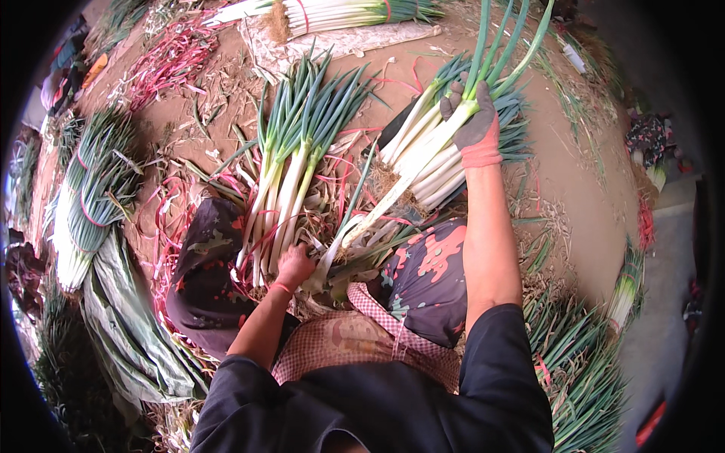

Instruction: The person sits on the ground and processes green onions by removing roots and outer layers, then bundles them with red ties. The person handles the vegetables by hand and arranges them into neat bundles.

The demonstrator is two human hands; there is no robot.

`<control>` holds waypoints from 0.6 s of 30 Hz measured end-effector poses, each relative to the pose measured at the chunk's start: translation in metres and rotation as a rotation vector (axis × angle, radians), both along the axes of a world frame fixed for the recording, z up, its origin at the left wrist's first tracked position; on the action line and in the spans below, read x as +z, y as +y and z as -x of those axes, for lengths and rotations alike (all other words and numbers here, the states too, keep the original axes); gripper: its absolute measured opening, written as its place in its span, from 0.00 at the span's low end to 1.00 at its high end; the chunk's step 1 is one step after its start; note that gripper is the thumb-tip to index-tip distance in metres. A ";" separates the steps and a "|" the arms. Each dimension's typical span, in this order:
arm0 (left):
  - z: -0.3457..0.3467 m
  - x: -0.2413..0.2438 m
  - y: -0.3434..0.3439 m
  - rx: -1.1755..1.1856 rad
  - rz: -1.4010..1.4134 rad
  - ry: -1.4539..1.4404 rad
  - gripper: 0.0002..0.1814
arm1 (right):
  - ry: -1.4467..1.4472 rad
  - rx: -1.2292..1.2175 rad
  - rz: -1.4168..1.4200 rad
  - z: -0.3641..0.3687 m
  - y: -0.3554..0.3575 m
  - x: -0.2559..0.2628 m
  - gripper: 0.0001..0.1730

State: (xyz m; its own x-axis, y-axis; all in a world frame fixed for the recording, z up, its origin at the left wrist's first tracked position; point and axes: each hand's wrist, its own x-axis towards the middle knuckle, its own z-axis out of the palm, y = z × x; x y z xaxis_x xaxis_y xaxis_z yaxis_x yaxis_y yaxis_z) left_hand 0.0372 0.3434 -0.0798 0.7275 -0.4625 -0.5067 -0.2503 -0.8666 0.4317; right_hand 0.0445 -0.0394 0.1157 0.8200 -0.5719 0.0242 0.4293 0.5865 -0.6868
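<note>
My right hand (477, 120), in a grey glove with a pink cuff, grips a long green onion (416, 158) where its white stalk meets the green leaves. Its root end slants down towards my lap, with a strip of pale outer skin (324, 266) hanging there. Beneath it lies a pile of cleaned green onions (436, 175) with white stalks and brown roots. My left hand (294, 266) is low between my knees, fingers curled beside the stalk bases; whether it pinches anything is hidden. Several loose green onions (294, 170) lean against my left leg, leaves pointing away.
A tied bundle of green onions (340, 16) rests on a pale sheet at the far side. Another bundle (85, 198) lies left, above a green plastic sheet (136, 323). Red ribbon scraps (170, 62) litter the soil. More green onions (578, 362) are heaped at right.
</note>
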 end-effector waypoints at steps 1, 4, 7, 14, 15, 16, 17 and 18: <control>-0.005 0.024 -0.016 0.088 0.048 -0.160 0.19 | -0.021 0.034 -0.012 -0.003 0.003 0.000 0.20; -0.036 0.050 -0.059 0.289 0.942 0.344 0.17 | -0.050 0.095 -0.020 -0.012 0.018 0.005 0.20; -0.029 0.128 -0.104 -0.040 1.181 0.472 0.29 | -0.072 0.144 -0.023 -0.013 0.014 0.000 0.20; -0.004 0.103 -0.117 -0.095 0.912 -0.115 0.23 | -0.102 0.068 -0.007 -0.012 0.011 0.003 0.24; -0.003 0.095 -0.115 -0.069 0.921 -0.191 0.23 | -0.110 0.081 -0.034 -0.014 0.013 0.006 0.24; -0.001 0.105 -0.115 -0.045 0.908 -0.175 0.22 | -0.120 0.093 -0.063 -0.015 0.015 0.009 0.24; 0.003 0.110 -0.115 0.072 1.031 0.067 0.22 | -0.129 0.106 -0.092 -0.014 0.015 0.012 0.25; 0.003 0.116 -0.113 0.093 1.026 0.130 0.22 | -0.097 0.086 -0.078 -0.014 0.018 0.014 0.24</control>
State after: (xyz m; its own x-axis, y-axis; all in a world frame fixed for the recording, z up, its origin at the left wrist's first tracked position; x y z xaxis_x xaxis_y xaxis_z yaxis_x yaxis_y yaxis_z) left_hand 0.0345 0.2301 0.0361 0.7507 -0.6603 0.0218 -0.1000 -0.0810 0.9917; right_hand 0.0587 -0.0216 0.1296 0.8621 -0.5027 0.0638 0.4372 0.6741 -0.5954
